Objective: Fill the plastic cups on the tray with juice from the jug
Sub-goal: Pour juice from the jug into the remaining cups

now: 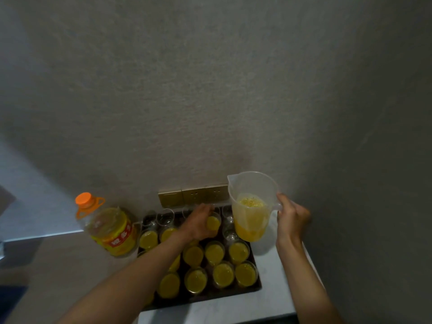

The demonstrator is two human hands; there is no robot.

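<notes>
The left hand [199,222] is being stretched forward over the dark rectangular tray [256,283], forearm angled up from the lower left, with its fingers curled round a clear plastic cup of yellow juice [213,222] near the tray's far edge. The right hand [291,217] is being held upright just right of the tray, its fingers wrapped round the handle of a translucent plastic measuring jug [253,205] — the jug is being kept level above the tray's far right corner, roughly a third full of yellow juice, spout pointing away to the left.

Nearer than the left hand, about eleven filled cups can be counted on the tray, some being hidden by the forearm, so the count is uncertain. Around and beyond the left hand, about four empty clear cups [165,217] are being seen — the blur makes this approximate. One large plastic bottle of yellow liquid with an orange cap [108,230] is standing left of the left hand, just beside the tray.
</notes>
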